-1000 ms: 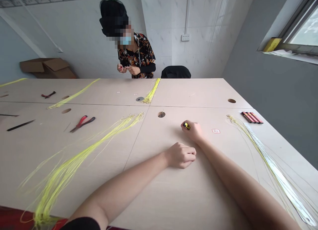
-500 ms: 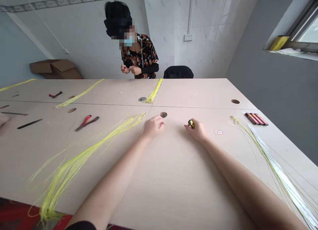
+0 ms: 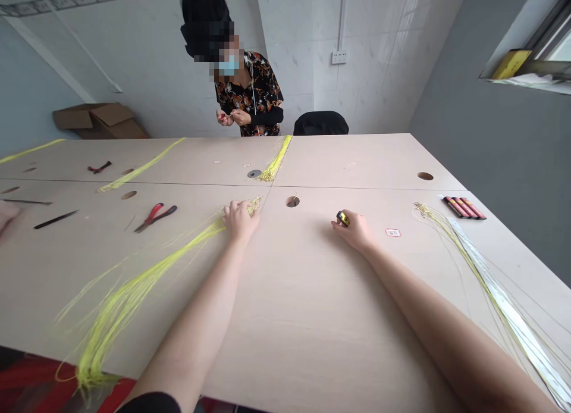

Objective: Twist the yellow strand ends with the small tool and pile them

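Observation:
My left hand [image 3: 241, 220] lies over the upper end of a bundle of yellow strands [image 3: 147, 279], its fingers bent and a little apart. Its fingertips touch or hover just above the strands; I cannot tell which. Beyond the fingers, the small gold-coloured ends of the bundle [image 3: 255, 204] show. To the right, my right hand [image 3: 355, 228] rests on the table, closed on a small black-and-yellow lighter-like object [image 3: 343, 218]. Most of that object is hidden in the fingers.
Red-handled pliers [image 3: 154, 218] and a dark slim tool [image 3: 56, 219] lie left. Right are another strand bundle [image 3: 464, 246], a small label [image 3: 393, 232] and several red sticks [image 3: 464, 207]. A round hole [image 3: 292, 202] lies between my hands. A co-worker [image 3: 247, 94] stands across the table.
My left hand has moved left, from bare table beside the hole onto the end of the yellow bundle. My right hand stays in place, holding the same object.

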The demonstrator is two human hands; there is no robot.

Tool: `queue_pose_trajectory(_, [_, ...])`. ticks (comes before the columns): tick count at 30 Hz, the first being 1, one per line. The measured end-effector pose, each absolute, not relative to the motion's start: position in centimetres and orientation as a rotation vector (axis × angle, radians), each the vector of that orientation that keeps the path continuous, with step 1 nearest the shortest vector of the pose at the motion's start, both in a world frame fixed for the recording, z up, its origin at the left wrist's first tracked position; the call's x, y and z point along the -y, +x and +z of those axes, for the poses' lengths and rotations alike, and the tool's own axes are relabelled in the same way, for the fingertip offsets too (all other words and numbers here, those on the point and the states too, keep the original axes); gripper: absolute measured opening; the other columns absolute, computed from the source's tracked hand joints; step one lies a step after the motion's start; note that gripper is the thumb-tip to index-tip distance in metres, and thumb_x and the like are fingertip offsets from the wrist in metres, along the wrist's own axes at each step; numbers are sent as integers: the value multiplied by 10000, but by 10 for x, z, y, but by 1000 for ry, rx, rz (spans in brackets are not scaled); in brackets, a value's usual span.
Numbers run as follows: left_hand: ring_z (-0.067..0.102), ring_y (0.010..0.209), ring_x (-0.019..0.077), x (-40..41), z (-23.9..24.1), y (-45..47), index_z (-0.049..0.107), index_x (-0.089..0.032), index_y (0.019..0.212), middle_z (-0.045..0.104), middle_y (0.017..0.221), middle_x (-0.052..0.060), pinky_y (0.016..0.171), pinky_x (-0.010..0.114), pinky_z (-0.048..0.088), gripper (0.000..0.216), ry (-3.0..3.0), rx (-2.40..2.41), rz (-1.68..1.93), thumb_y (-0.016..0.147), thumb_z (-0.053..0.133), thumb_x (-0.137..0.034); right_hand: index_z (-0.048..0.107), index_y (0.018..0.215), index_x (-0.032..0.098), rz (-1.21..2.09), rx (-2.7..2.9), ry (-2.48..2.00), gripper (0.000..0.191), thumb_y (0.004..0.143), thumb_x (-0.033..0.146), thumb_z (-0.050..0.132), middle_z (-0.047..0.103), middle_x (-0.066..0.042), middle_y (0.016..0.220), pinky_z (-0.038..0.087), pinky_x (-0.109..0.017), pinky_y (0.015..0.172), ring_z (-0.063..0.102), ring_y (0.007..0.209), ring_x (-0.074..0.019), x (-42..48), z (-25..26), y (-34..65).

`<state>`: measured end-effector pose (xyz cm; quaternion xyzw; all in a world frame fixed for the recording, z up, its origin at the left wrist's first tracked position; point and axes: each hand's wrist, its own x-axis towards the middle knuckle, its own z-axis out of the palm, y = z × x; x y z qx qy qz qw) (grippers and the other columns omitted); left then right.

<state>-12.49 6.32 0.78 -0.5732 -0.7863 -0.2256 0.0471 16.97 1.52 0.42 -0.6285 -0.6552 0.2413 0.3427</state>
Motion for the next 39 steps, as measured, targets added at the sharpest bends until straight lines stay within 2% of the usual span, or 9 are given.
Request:
queue_pose_trajectory(5, [442, 1163, 346, -63, 8, -122, 680, -233, 932, 562, 1183, 106, 872, 474, 408, 199, -1780, 2387, -658, 779, 553, -253, 546, 710, 196, 636, 1714, -1612, 190, 698, 380, 500, 522, 2, 574, 322, -249, 550, 438, 554, -134, -16, 3, 170])
queue_pose_trajectory(13, [446, 1152, 339, -65, 7, -123, 691, -237, 936, 569, 1181, 109, 873, 464, 418, 225, -1835, 2395, -666, 761, 549, -229, 499, 656, 200, 659, 1696, -1598, 188, 682, 385, 519, 503, 8, 554, 314, -244, 532, 418, 536, -126, -13, 4, 170])
queue_pose_trajectory(20, [441, 1158, 344, -66, 6, -123, 674, -242, 1018, 577, 1184, 114, 890, 471, 415, 286, -1840, 2393, -666, 766, 539, -242, 551, 700, 193, 645, 1697, -1597, 184, 682, 372, 510, 511, 8, 552, 315, -244, 537, 424, 534, -128, -14, 4, 170])
queue_pose_trajectory(28, [450, 1150, 345, -68, 3, -125, 677, -241, 989, 579, 1165, 122, 890, 477, 413, 268, -1862, 2386, -676, 757, 544, -232, 486, 636, 200, 630, 1706, -1581, 182, 684, 374, 514, 496, 12, 536, 308, -242, 526, 404, 516, -122, -13, 4, 169])
queue_pose_trajectory(34, [449, 1148, 344, -68, 4, -125, 673, -236, 1006, 573, 1163, 125, 885, 474, 418, 280, -1863, 2394, -656, 759, 541, -232, 540, 702, 198, 641, 1714, -1588, 189, 696, 383, 507, 505, 10, 552, 312, -242, 529, 413, 525, -125, -13, 4, 169])
queue_pose_trajectory(39, [444, 1151, 346, -69, 3, -126, 671, -229, 1012, 568, 1170, 126, 884, 475, 419, 284, -1868, 2399, -643, 765, 532, -237, 504, 656, 197, 626, 1729, -1596, 170, 694, 362, 486, 498, 6, 553, 314, -247, 540, 406, 531, -123, -12, 3, 169])
